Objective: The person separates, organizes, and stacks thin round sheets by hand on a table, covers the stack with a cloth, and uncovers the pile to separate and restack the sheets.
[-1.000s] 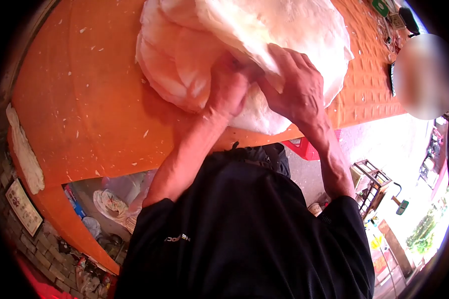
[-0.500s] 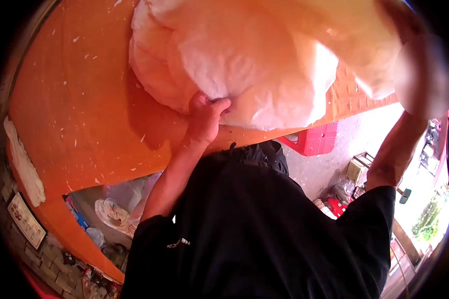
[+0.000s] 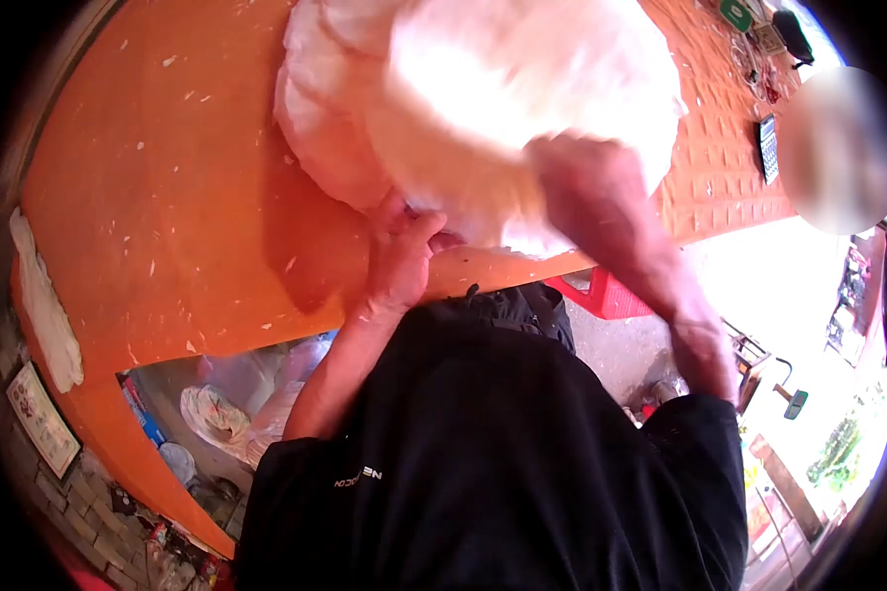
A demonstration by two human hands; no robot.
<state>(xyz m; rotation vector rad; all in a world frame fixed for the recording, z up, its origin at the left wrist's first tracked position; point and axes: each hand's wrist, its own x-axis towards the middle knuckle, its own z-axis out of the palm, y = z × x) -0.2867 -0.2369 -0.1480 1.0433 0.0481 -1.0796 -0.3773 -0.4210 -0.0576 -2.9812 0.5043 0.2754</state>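
Observation:
A soft, layered heap of white wadding (image 3: 335,118) lies on the orange tabletop, part of it smeared by motion. At its near edge my left hand (image 3: 404,251) is closed, thumb over curled fingers, with the wadding's rim in its grasp. My right hand (image 3: 591,187) is over the right part of the wadding, touching or just above it. Motion blur hides the fingers of that hand, so its grip is unclear.
The orange table (image 3: 168,236) carries small white scraps and, at its left edge, a rolled white strip (image 3: 44,295). A calculator (image 3: 768,150) lies at the right. Under the table's edge stands a red plastic stool (image 3: 611,295). Bags and cloths (image 3: 227,409) sit below.
My right hand has swept from the far right inward over the wadding, and the raised right part has come leftward onto the heap. My left hand stays nearly where it was, still gripping the edge.

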